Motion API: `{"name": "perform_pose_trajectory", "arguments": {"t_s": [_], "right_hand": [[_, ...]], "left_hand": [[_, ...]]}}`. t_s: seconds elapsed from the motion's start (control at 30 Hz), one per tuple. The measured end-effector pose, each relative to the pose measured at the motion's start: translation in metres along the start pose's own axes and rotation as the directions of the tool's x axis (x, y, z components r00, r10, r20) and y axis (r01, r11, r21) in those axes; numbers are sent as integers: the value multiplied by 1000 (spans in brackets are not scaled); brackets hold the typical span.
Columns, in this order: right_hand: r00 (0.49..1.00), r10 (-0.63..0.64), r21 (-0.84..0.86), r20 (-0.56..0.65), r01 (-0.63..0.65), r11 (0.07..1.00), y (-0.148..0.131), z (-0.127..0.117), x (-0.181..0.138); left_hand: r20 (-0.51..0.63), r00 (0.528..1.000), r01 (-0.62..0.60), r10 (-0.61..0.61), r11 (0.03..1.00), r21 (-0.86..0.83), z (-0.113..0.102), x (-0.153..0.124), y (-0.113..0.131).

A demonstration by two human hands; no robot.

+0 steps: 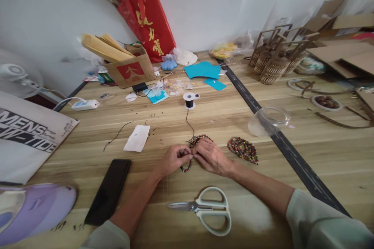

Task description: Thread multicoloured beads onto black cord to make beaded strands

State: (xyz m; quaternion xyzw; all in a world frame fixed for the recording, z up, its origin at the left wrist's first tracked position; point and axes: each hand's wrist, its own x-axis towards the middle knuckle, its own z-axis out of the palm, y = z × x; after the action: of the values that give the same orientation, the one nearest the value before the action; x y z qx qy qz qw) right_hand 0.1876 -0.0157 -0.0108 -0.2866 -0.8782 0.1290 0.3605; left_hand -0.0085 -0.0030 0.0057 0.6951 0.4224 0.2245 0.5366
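Observation:
Both hands meet above the table around a strand of small multicoloured beads [186, 169]. My left hand [175, 158] pinches the strand's end between thumb and fingers. Facing it, my right hand [210, 155] is closed at the same spot, fingertips touching or nearly so; the exact bit it grips is hidden. More of the beads show behind the right hand. Dark cord runs from a spool of black cord [189, 102] down to the beads. A second coil of beaded strand [243, 149] lies to the right. Scissors [204, 208] with pale handles lie in front of the hands.
A black phone [108, 191] and white paper [136, 138] lie left of my hands. A clear plastic jar [267, 120] stands right, beyond it a dish of brown beads [326, 102]. Blue cards [202, 70], a cardboard box [131, 71] and bamboo baskets [271, 66] stand at the back.

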Motion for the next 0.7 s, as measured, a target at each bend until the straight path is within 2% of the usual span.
{"name": "perform_pose_trajectory", "arguments": {"t_s": [0.17, 0.47, 0.7], "right_hand": [[1000, -5, 9, -8, 5, 1000, -1, 0, 0], [1000, -6, 4, -19, 6, 1000, -1, 0, 1], [1000, -9, -5, -15, 9, 1000, -1, 0, 1]], "left_hand": [[-26, 1000, 13, -12, 999, 33, 1, -1, 0], [7, 1000, -9, 10, 998, -65, -1, 1, -2], [30, 1000, -4, 5, 999, -39, -1, 2, -4]]}}
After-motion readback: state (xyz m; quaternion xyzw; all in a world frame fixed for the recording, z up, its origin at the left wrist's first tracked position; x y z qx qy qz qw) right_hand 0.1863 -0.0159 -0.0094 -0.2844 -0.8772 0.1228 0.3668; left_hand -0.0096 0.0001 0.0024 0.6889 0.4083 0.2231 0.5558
